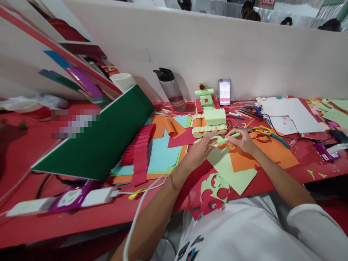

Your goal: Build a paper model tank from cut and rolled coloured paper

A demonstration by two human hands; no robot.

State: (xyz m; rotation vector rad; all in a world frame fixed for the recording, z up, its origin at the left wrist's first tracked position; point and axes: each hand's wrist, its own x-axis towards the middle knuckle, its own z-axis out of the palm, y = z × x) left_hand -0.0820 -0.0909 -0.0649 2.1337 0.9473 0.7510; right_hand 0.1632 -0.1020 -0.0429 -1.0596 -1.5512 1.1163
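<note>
A thin light-green paper roll (pixel 230 138) is pinched in the fingertips of my right hand (pixel 244 141). My left hand (pixel 200 150) is at the roll's other end, index finger stretched out and the other fingers bent against it; their exact contact is partly hidden. Underneath are orange paper scraps (pixel 224 145) and a light-green sheet (pixel 239 177). Just beyond my hands stands a paper tank model (pixel 214 116), light green with red and orange parts and a red star. Scissors with yellow handles (pixel 262 130) and a teal-handled tool (pixel 280 140) lie right of my right hand.
Pleated red paper (pixel 141 152) rests on coloured sheets (pixel 165 156) at left, beside a leaning green board (pixel 95 141). A bottle (pixel 174 92) and phone (pixel 224 92) stand at the back. A white cable (pixel 136 221) crosses my left forearm. Punched paper scraps (pixel 214 186) lie near the edge.
</note>
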